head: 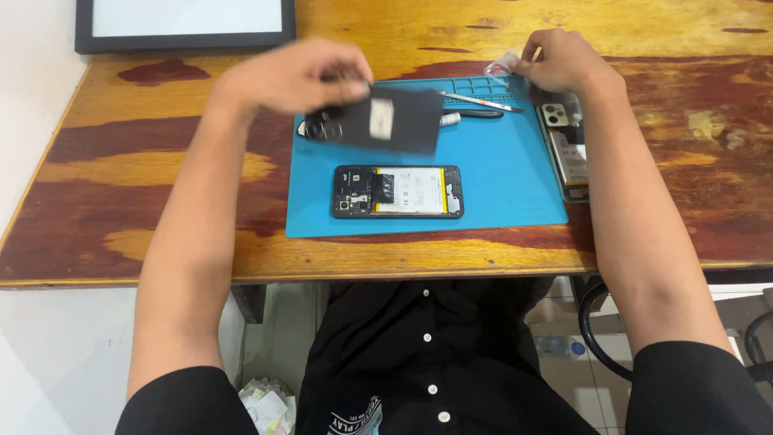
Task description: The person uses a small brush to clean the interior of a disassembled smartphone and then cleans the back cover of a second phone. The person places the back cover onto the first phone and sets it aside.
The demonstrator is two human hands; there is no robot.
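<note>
Presently, the scene reads as follows.
Left hand: the left hand hovers above the far left part of the blue mat; its grip is closed on the top edge of a dark back cover, which is blurred and hangs tilted above the mat.
Right hand: the right hand rests at the far right corner of the mat; its grip pinches a small clear plastic piece.
Opened phone: an opened phone lies flat near the middle of the mat, its battery exposed, below the cover and apart from it.
Second phone: a second opened phone lies on the mat's right edge, just below the right hand.
Tools: tweezers and a dark-handled tool lie on the mat between both hands.
Tabletop: the wooden tabletop carries the mat; a framed board lies at its far left corner.
</note>
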